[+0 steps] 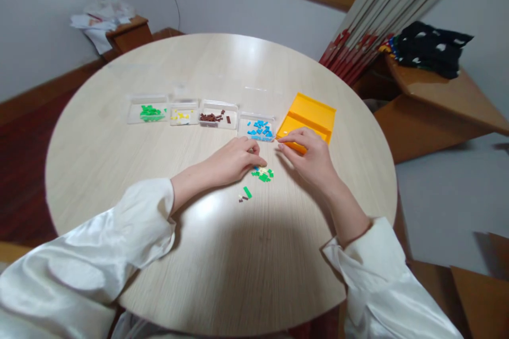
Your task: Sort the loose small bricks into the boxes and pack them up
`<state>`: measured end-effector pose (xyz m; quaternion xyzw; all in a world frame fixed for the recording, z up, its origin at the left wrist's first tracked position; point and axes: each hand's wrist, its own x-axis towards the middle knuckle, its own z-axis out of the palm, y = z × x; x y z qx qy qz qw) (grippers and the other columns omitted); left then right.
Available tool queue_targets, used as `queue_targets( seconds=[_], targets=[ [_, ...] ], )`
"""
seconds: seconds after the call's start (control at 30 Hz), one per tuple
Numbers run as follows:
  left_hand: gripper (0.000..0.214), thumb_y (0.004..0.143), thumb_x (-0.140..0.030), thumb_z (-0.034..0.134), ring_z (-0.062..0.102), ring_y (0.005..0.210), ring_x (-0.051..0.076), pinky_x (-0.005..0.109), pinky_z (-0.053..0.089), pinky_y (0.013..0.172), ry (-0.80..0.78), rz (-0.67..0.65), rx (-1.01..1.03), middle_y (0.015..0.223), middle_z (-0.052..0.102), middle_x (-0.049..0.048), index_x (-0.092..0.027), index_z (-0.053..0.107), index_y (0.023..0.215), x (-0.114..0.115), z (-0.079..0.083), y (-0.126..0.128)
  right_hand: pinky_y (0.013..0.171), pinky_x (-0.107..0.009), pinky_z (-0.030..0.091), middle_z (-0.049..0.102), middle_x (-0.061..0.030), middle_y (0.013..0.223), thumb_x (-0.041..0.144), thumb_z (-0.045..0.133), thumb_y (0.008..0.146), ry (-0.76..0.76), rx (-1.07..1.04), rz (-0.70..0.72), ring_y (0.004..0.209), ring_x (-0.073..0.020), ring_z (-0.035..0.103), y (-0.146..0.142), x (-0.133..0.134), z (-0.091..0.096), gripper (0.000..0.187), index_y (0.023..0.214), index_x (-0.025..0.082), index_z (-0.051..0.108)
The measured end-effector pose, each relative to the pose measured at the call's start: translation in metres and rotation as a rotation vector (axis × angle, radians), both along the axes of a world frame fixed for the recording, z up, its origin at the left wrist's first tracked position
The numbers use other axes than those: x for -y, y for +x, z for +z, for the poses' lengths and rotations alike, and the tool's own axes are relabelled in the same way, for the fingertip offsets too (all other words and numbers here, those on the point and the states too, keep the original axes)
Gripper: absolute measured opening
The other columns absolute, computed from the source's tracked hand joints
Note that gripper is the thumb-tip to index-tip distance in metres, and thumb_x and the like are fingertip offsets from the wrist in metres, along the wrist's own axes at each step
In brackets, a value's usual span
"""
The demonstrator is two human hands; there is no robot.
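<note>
Left hand (240, 159): fingers curled, fingertips at far edge of green-and-cream piece cluster (264, 176); grip cannot be told. Right hand (308, 154): thumb and forefinger nearly meeting, beside blue-piece tray (242, 123) and open yellow box (314, 109); held piece indiscernible. Nearer: loose green strip (247, 192). Far left: green-piece tray (134, 114). All on round tabletop (214, 280).

No words, labels, brands, numbers or signs can be read in this view.
</note>
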<state>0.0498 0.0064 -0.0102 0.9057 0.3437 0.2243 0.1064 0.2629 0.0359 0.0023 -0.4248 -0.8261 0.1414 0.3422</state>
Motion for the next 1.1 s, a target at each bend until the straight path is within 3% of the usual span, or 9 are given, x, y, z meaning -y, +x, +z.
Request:
queue_targets(
  seconds=[0.4,0.67,1.1],
  targets=[
    [0.021,0.086,-0.014,0.048,0.058,0.081,0.018,0.033,0.044,0.076,-0.074,0.078,-0.034,0.083,0.065,0.0079,-0.016,0.069,0.084,-0.005,0.001,-0.003,0.079,-0.037,0.041,0.064,-0.0037,0.084,0.022,0.062,0.081,-0.032,-0.002,-0.028,0.084,-0.02,0.059,-0.002,0.0,-0.001,0.008,0.08,0.023,0.07],
    [0.018,0.085,-0.013,0.049,0.057,0.084,0.02,0.035,0.044,0.078,-0.032,0.128,-0.08,0.086,0.065,0.0091,-0.015,0.067,0.085,-0.004,0.002,-0.011,0.078,-0.037,0.041,0.064,-0.0039,0.083,0.023,0.064,0.079,-0.048,-0.038,-0.024,0.082,-0.0196,0.057,-0.003,-0.001,-0.005,0.007,0.079,0.022,0.071],
    [0.018,0.085,-0.016,0.045,0.055,0.085,0.02,0.035,0.044,0.078,-0.021,0.215,-0.006,0.088,0.064,0.0079,-0.016,0.063,0.083,-0.002,0.016,-0.034,0.078,-0.036,0.04,0.064,-0.0034,0.082,0.031,0.066,0.078,-0.074,-0.052,-0.049,0.079,-0.0192,0.055,-0.005,-0.003,-0.005,0.01,0.075,0.023,0.071]
  ],
)
